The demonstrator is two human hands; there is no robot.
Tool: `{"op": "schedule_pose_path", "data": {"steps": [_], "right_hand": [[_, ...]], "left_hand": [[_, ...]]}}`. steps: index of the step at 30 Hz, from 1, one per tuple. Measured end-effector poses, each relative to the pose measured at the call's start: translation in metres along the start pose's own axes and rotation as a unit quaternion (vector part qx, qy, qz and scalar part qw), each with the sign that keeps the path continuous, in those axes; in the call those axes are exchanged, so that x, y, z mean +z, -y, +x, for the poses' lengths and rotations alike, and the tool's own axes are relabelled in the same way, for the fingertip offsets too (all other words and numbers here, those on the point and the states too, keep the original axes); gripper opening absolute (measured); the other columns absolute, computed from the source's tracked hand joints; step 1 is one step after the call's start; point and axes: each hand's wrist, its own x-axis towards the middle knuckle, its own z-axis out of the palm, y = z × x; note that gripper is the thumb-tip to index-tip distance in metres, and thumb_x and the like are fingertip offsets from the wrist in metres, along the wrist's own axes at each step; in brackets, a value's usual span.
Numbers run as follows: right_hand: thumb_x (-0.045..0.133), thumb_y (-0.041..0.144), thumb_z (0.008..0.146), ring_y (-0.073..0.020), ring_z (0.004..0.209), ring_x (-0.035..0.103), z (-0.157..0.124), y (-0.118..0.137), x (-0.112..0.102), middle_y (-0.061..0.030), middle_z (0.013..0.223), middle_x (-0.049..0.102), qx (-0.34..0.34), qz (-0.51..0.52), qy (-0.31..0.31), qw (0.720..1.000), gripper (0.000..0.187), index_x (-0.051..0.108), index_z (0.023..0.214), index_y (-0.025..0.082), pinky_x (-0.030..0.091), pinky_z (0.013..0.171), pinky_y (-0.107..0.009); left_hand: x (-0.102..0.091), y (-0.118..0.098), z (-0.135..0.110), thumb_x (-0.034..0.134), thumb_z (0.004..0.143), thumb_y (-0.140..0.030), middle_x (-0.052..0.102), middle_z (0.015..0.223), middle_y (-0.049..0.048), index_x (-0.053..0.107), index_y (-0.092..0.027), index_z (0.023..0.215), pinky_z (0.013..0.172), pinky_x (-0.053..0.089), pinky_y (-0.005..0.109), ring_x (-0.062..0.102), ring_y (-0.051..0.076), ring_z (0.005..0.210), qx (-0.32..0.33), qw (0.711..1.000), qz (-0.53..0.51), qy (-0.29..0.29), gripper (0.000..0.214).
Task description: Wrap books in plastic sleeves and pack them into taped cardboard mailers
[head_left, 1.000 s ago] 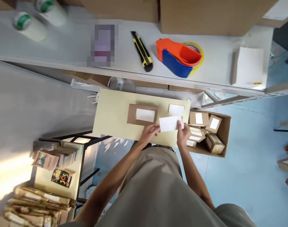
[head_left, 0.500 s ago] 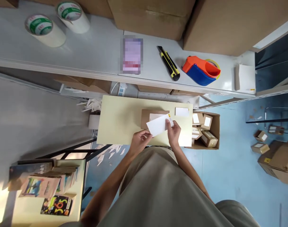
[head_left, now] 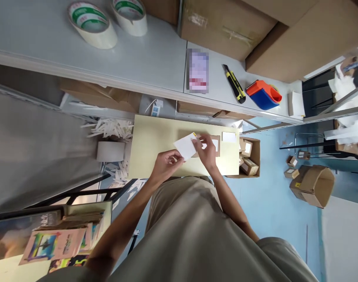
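Both hands pinch a white label sheet (head_left: 185,146) above a pale yellow board (head_left: 155,150). My left hand (head_left: 164,164) grips its lower left corner. My right hand (head_left: 206,150) holds the right edge, fingers closed. Under my right hand lies a small brown box (head_left: 216,144) with a white label on top, partly hidden. A second white label (head_left: 229,136) lies on the board's right end.
An open carton (head_left: 250,158) of small labelled boxes stands right of the board. On the grey shelf above are two tape rolls (head_left: 92,23), a yellow-black utility knife (head_left: 234,84), an orange-blue tape dispenser (head_left: 263,95) and large cartons. Books (head_left: 54,244) lie lower left. Paper strips litter the floor.
The white sheet has moved left with both hands, away from the carton and across the brown box. The camera view has swung, showing more of the shelf and floor on the right.
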Motion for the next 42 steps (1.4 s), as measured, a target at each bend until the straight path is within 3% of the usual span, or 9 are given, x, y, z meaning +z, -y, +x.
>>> {"op": "schedule_pose_path", "data": {"steps": [3,5,8,14,22,32,42], "right_hand": [[0.067,0.052,0.109,-0.0316,0.127,0.075,-0.012,0.036,-0.005,-0.0138,0.131,0.08,-0.133,-0.049,0.038,0.989,0.03,0.078,0.124,0.028,0.063,0.112,-0.052],[0.066,0.043,0.113,-0.0285,0.124,0.078,-0.023,0.061,-0.008,-0.0091,0.127,0.083,-0.193,-0.03,0.1,0.976,0.02,0.081,0.122,0.032,0.065,0.111,-0.048],[0.072,0.037,0.112,-0.0249,0.114,0.082,-0.04,0.088,-0.004,-0.0042,0.121,0.086,-0.221,-0.003,0.161,0.962,0.015,0.084,0.121,0.035,0.068,0.104,-0.043],[0.077,0.033,0.109,-0.0225,0.109,0.084,-0.051,0.106,0.018,-0.0027,0.12,0.087,-0.205,0.025,0.192,0.959,0.014,0.086,0.119,0.035,0.071,0.1,-0.04],[0.079,0.042,0.108,-0.0203,0.108,0.083,-0.055,0.114,0.032,-0.0045,0.117,0.084,-0.153,0.067,0.228,0.959,0.014,0.085,0.115,0.031,0.075,0.099,-0.039],[0.079,0.048,0.107,-0.0216,0.112,0.082,-0.059,0.112,0.039,-0.0064,0.119,0.082,-0.116,0.063,0.223,0.966,0.021,0.083,0.114,0.029,0.075,0.104,-0.041],[0.078,0.047,0.106,-0.0212,0.108,0.082,-0.057,0.115,0.038,-0.006,0.116,0.082,-0.101,0.049,0.216,0.97,0.02,0.083,0.108,0.027,0.075,0.102,-0.042]], "left_hand": [[-0.017,0.0,0.001,0.078,0.075,-0.045,0.078,0.074,0.0062,0.078,-0.025,0.071,0.061,0.057,0.032,0.072,0.022,0.066,0.012,1.0,-0.009,-0.025,0.021],[-0.027,-0.001,0.001,0.078,0.076,-0.044,0.079,0.075,0.006,0.078,-0.025,0.071,0.062,0.058,0.032,0.073,0.022,0.068,0.024,0.999,-0.02,-0.029,0.019],[-0.039,0.0,-0.001,0.075,0.076,-0.039,0.08,0.076,0.0058,0.079,-0.024,0.073,0.063,0.059,0.032,0.074,0.021,0.069,0.044,0.998,-0.038,-0.022,0.016],[-0.059,0.007,-0.012,0.076,0.083,-0.038,0.08,0.077,0.0061,0.082,-0.023,0.08,0.062,0.062,0.032,0.078,0.023,0.073,0.039,0.998,-0.035,-0.04,0.016],[-0.075,0.006,-0.019,0.079,0.085,-0.036,0.076,0.075,0.0064,0.081,-0.022,0.079,0.07,0.066,0.035,0.081,0.026,0.081,0.034,0.996,-0.071,-0.051,0.016],[-0.084,-0.006,-0.015,0.079,0.083,-0.036,0.078,0.077,0.0043,0.078,-0.019,0.079,0.06,0.053,0.025,0.073,0.018,0.071,0.071,0.993,-0.089,-0.022,0.018],[-0.082,-0.002,-0.013,0.077,0.085,-0.035,0.078,0.078,0.0043,0.078,-0.019,0.081,0.063,0.053,0.025,0.071,0.017,0.071,0.087,0.994,-0.072,-0.014,0.017]]}}
